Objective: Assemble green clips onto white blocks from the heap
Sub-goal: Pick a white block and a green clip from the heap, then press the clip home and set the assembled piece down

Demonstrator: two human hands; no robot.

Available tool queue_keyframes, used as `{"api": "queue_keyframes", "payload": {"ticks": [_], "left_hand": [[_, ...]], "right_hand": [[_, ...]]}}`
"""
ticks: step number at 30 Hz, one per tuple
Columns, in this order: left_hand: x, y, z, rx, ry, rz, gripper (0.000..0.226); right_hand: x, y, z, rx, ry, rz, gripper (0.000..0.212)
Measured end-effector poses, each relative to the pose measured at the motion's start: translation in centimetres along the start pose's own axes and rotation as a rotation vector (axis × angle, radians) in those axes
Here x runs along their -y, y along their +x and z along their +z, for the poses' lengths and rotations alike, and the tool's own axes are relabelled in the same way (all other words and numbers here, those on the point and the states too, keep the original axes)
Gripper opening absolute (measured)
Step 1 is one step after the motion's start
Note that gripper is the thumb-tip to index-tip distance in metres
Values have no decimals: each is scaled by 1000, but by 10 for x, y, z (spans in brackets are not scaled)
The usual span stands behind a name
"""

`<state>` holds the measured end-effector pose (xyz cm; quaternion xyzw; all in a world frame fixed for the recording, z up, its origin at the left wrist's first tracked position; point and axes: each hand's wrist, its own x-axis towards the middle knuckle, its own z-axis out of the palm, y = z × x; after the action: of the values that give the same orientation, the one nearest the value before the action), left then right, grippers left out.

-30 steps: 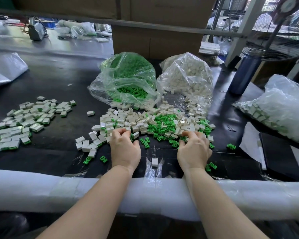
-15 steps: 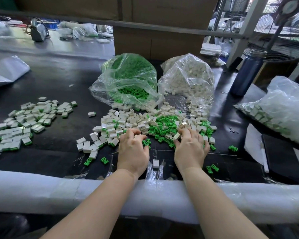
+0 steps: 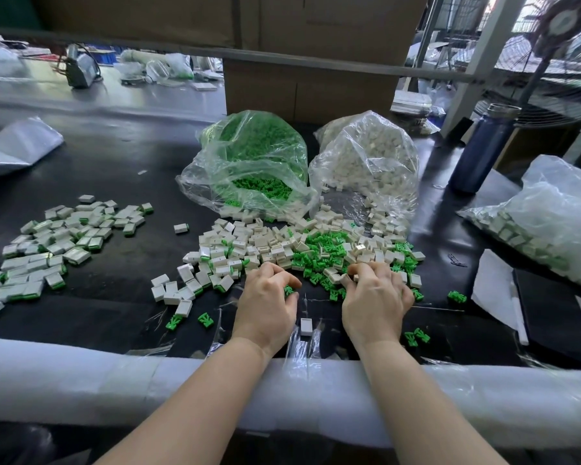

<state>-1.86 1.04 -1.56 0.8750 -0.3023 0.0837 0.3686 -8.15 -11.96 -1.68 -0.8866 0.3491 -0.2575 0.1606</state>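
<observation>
A mixed heap (image 3: 302,246) of white blocks and green clips lies on the black table in front of me. My left hand (image 3: 267,305) sits at the heap's near edge, fingers curled, pinching a green clip (image 3: 288,290). My right hand (image 3: 374,300) is just to the right, fingers curled around a white block (image 3: 336,278). Behind the heap stand an open clear bag of green clips (image 3: 249,162) and a clear bag of white blocks (image 3: 369,162). Finished blocks with green edges (image 3: 51,243) are spread at the left.
One loose white block (image 3: 306,325) lies between my wrists; stray green clips (image 3: 416,337) lie near the padded white table edge (image 3: 81,380). A dark blue bottle (image 3: 477,152) and another filled bag (image 3: 544,216) stand at the right, cardboard boxes (image 3: 309,95) behind.
Both hands have moved closer together at the heap's near edge. The left hand has picked up a green clip; the right hand has closed on a white block.
</observation>
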Motion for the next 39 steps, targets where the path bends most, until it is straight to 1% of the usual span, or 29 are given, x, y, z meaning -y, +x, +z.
{"api": "queue_keyframes", "payload": {"ticks": [2, 5, 8, 10, 12, 15, 17, 19, 21, 22, 24, 26, 28, 30, 33, 36, 37, 39], "left_hand": [[1, 0, 0, 7, -6, 3, 12], [1, -1, 0, 14, -11, 0, 12], [1, 0, 0, 18, -17, -6, 12], [0, 0, -1, 23, -27, -7, 13], [-2, 0, -2, 24, -59, -4, 18], [-7, 0, -6, 32, -166, 0, 26], [-9, 0, -8, 68, -253, -25, 28], [-9, 0, -9, 102, -311, -65, 23], [-7, 0, -8, 116, -320, -107, 14], [-6, 1, -8, 116, -331, -131, 12], [-5, 1, -8, 107, -371, -175, 13], [-4, 2, -8, 100, -399, -207, 13], [-3, 2, -8, 102, -400, -220, 15], [-3, 3, -7, 109, -397, -216, 19], [-2, 3, -6, 111, -391, -199, 18], [-1, 3, -6, 109, -397, -191, 13], [0, 3, -6, 112, -411, -193, 15], [0, 3, -6, 127, -458, -204, 18]], "right_hand": [[0, 0, 1, 32, -39, 4, 23], [0, 1, 2, 85, -62, 15, 19], [0, 2, 0, 54, -47, 3, 15], [2, 1, -2, 10, -11, -54, 17], [6, -1, -5, 21, 76, -169, 18], [14, -7, -10, 119, 259, -329, 16], [17, -10, -14, 186, 345, -385, 13], [17, -12, -16, 268, 414, -400, 16], [17, -13, -17, 318, 413, -398, 21], [17, -13, -15, 304, 374, -392, 20], [13, -12, -13, 189, 227, -355, 15], [9, -10, -12, 76, 50, -247, 13], [6, -8, -11, 77, -88, -147, 19], [6, -8, -8, 124, -167, -131, 24], [6, -8, -7, 119, -181, -151, 20], [6, -7, -7, 107, -134, -178, 14], [6, -8, -7, 104, -79, -198, 11], [8, -8, -9, 102, 106, -245, 9]]}}
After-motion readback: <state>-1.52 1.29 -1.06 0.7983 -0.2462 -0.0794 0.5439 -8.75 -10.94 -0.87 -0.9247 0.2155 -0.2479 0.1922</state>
